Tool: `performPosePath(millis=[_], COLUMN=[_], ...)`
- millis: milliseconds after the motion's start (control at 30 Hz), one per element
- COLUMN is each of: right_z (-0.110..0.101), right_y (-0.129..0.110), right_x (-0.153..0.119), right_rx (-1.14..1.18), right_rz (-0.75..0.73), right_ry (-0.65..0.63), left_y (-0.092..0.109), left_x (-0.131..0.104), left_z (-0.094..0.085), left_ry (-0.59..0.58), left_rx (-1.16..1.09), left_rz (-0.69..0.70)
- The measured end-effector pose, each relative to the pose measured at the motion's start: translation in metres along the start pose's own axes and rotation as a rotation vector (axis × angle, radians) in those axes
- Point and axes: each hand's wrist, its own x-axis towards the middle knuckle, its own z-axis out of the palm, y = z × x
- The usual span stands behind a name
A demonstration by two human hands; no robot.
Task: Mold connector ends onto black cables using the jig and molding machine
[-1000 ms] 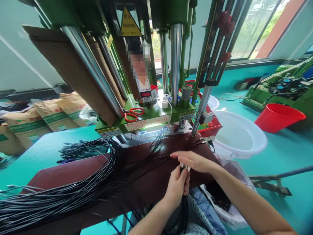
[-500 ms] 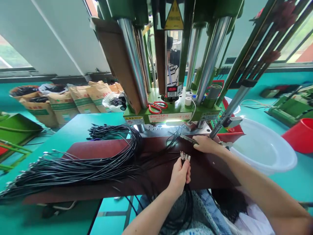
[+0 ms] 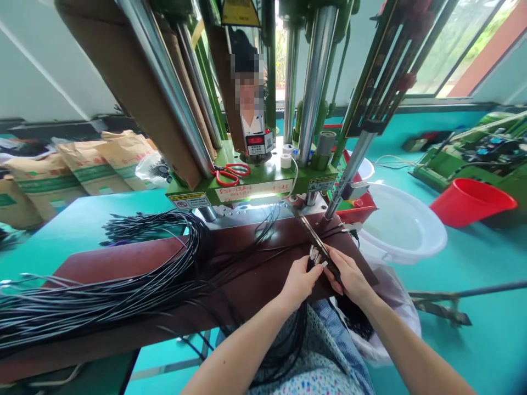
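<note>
My left hand [image 3: 300,282] is closed around several black cables whose silver metal connectors [image 3: 315,255] stick up above the fingers; the cables hang down toward my lap. Right beside it, my right hand [image 3: 346,274] grips a long, narrow dark tool with a metallic edge [image 3: 312,230], which slants up and left toward the press. A large bundle of black cables [image 3: 144,280] lies across the brown board [image 3: 263,280] on the left and curves up near the press base. Thinner cables [image 3: 267,222] run to the metal plate under the green press [image 3: 251,186].
Red-handled scissors [image 3: 231,173] rest on the press ledge. To the right are a white basin [image 3: 403,225], a red bucket [image 3: 473,203] and a lined bag [image 3: 391,307] with dark material. Paper sacks [image 3: 90,164] stand at the left.
My right hand has drawn back from the press edge with the long tool and is now beside my left hand. The camera view has shifted to the right.
</note>
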Motion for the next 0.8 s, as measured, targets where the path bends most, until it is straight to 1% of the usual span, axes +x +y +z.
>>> performPosePath(millis=[133,333,433,500,567,600,667,733,800], right_z=[-0.001,0.006,0.006,0.004,0.001,0.0,-0.001,-0.001,-0.001], right_y=[0.004,0.005,0.004,0.004,0.005,0.006,0.007,0.007,0.007], right_x=[0.003,0.001,0.0,0.0,0.0,0.0,0.0,0.0,0.001], right_rx=[-0.037,-0.236,-0.183,-0.097,-0.024,-0.006,-0.002,-0.032,-0.07], right_rz=[-0.005,-0.09,-0.076,-0.06,-0.047,-0.044,-0.037,-0.029,-0.026], right_ry=[0.01,-0.004,-0.004,0.027,0.053,0.056,0.048,0.034,0.018], left_y=[0.001,-0.001,0.001,0.004,0.007,0.008,0.009,0.01,0.011], left_x=[0.002,0.002,0.003,0.004,0.006,0.006,0.006,0.005,0.005], left_z=[-0.003,-0.008,-0.011,-0.014,-0.016,-0.016,-0.015,-0.013,-0.01], left_ry=[-0.014,-0.019,-0.004,0.063,0.109,0.098,0.037,-0.009,-0.011], left_rx=[0.084,0.11,0.067,-0.005,-0.081,-0.096,-0.063,-0.006,0.01], left_rz=[0.021,0.027,0.082,0.117,0.105,0.077,0.027,0.021,0.04])
